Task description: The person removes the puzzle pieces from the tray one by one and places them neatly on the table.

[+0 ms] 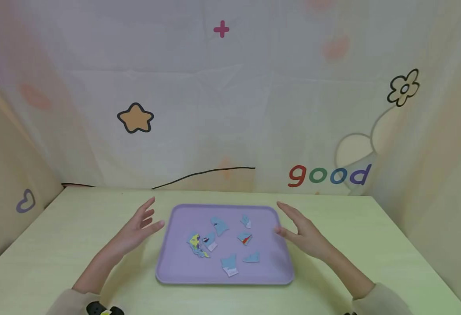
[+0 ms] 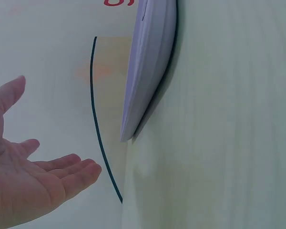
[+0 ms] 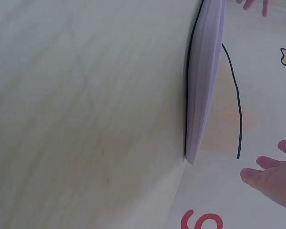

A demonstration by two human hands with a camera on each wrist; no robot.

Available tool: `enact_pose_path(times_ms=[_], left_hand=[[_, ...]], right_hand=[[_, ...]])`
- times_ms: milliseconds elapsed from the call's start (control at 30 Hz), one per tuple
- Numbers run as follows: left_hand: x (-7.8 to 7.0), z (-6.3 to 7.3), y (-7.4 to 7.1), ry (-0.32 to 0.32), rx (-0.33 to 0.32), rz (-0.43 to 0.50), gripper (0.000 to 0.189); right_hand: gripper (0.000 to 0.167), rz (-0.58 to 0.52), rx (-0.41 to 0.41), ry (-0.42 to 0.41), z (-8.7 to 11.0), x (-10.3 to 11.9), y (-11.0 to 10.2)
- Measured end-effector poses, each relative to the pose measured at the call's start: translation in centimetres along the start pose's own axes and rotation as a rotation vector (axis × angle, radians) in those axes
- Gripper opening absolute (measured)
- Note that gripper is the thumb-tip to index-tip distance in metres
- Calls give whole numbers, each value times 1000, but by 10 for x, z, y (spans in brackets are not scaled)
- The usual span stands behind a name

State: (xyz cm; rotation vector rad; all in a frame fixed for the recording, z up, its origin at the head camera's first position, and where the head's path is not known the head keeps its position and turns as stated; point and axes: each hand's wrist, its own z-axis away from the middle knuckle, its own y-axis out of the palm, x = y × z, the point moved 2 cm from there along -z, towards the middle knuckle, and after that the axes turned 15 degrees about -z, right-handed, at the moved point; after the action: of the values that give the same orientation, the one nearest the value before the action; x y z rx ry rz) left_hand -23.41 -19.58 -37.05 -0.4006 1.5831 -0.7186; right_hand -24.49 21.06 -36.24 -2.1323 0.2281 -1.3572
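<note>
A purple tray [image 1: 183,273] lies on the table in the head view, with several flat, irregular light-blue pieces on it. One piece [image 1: 195,243] at the left has yellow and purple patches. Beside it lies a piece [image 1: 209,240] with a white corner, and farther right a piece [image 1: 245,237] carries a red stripe. My left hand [image 1: 135,229] hovers off the tray's left side, fingers extended and holding nothing. Opposite it, my right hand [image 1: 307,234] is raised by the right edge, thumb apart from the fingers and nothing in its grasp. Both wrist views show the tray edge-on.
The pale table [image 1: 332,288] extends around the tray on all sides. A printed cloth [image 1: 230,109] hangs behind and along both sides, with a star, a flower and the word "good" on it.
</note>
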Motion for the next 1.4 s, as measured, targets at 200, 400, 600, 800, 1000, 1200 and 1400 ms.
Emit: enact_pose_path(times_ms=[200, 400, 600, 800, 1000, 1200, 1400], left_hand=[[6, -1, 7, -8, 48, 40, 82], [10, -1, 10, -12, 81, 63, 82], [13, -3, 12, -3, 122, 79, 78], [12, -4, 15, 12, 166, 91, 73], [16, -7, 19, -3, 205, 94, 68], [18, -10, 22, -36, 215, 48, 64], [21, -14, 24, -78, 226, -13, 63]], right_hand=[[63, -95, 56, 7, 0, 0, 10], [60, -153, 128, 29, -1, 4, 21], [57, -192, 193, 19, -3, 6, 30], [54, -220, 253, -20, -7, 10, 41], [52, -213, 327, -30, -10, 13, 53], [48, -106, 389, -59, -14, 16, 64], [48, -34, 429, -86, -19, 17, 73]])
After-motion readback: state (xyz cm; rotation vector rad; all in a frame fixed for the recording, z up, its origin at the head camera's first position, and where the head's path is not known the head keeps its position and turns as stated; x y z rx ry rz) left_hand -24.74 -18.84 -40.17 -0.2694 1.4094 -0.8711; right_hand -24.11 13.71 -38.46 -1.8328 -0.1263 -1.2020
